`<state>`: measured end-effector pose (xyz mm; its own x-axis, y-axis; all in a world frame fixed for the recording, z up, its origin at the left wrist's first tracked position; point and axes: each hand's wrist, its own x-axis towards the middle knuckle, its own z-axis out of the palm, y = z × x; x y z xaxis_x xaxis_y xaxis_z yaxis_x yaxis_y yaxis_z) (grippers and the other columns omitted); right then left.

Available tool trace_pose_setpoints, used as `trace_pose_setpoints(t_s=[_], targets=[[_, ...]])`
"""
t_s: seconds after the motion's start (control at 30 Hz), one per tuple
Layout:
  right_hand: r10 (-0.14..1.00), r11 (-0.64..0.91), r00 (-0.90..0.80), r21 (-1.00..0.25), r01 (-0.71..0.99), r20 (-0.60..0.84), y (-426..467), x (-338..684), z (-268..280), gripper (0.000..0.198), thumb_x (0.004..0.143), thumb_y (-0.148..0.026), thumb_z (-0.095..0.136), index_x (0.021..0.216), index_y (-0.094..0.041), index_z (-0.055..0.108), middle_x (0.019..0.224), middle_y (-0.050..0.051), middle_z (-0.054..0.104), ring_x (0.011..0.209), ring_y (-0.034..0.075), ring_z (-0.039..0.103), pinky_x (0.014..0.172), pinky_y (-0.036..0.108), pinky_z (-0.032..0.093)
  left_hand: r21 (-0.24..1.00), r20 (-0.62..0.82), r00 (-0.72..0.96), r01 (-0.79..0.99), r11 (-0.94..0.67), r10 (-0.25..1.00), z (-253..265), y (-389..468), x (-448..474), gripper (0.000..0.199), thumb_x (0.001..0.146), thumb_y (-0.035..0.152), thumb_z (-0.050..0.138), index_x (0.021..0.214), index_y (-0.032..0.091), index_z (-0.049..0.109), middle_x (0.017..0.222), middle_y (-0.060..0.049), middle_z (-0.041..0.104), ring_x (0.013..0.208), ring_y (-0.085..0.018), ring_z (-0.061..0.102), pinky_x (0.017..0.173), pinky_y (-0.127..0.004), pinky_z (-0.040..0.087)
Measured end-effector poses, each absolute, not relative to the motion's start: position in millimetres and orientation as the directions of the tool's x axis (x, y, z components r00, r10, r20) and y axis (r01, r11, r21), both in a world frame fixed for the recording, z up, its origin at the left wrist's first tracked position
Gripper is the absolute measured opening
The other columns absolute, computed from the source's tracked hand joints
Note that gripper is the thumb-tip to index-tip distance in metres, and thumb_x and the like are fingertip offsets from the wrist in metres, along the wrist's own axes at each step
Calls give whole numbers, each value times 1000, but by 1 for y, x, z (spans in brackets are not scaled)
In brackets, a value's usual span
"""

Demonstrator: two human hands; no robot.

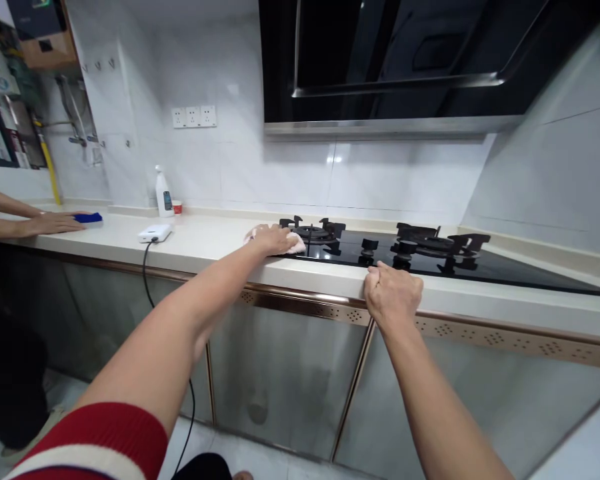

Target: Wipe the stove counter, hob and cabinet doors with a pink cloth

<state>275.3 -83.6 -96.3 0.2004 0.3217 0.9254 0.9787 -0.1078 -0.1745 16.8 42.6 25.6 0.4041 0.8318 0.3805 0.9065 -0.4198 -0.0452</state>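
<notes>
My left hand (270,239) presses down on a pale pinkish-white cloth (296,245) on the countertop. The cloth lies against the left front edge of the black gas stove (353,241), beside the left burner (314,233). My right hand (393,292) is closed in a fist against the counter's front edge, just in front of the stove knobs (369,247). I see nothing in it, though its curled fingers are partly hidden.
At far left, another person's hands (55,223) rest on the counter (210,235) by a blue cloth (88,218). A white box (155,233) trails a black cable (145,273) to the floor. Behind it are a white spray bottle (163,193) and small red cup (177,208). A range hood (395,67) hangs overhead.
</notes>
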Motion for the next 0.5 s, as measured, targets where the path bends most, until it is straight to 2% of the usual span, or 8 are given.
trace_pose_setpoints(t_s=[0.2, 0.33, 0.5], targets=[[310, -103, 158, -132, 986, 938, -83, 278, -97, 44, 102, -27, 39, 92, -15, 80, 115, 9, 77, 97, 25, 65, 87, 39, 34, -63, 413, 564, 801, -596, 715, 20, 8, 104, 57, 104, 54, 28, 142, 23, 59, 145, -15, 60, 132, -35, 55, 106, -50, 43], [260, -94, 123, -102, 990, 958, -84, 283, -101, 42, 101, -29, 40, 92, -15, 79, 111, 9, 78, 94, 24, 65, 86, 38, 33, -49, 422, 615, 749, -661, 666, 14, -15, 145, 54, 103, 55, 34, 138, 26, 63, 143, -16, 61, 129, -33, 57, 102, -47, 44], [236, -86, 96, -78, 993, 967, -82, 291, -105, 40, 98, -27, 41, 90, -17, 79, 109, 8, 78, 89, 24, 63, 81, 37, 31, -47, 445, 648, 706, -707, 618, 6, -24, 129, 53, 97, 60, 45, 137, 30, 64, 142, -15, 61, 131, -36, 54, 100, -48, 46]])
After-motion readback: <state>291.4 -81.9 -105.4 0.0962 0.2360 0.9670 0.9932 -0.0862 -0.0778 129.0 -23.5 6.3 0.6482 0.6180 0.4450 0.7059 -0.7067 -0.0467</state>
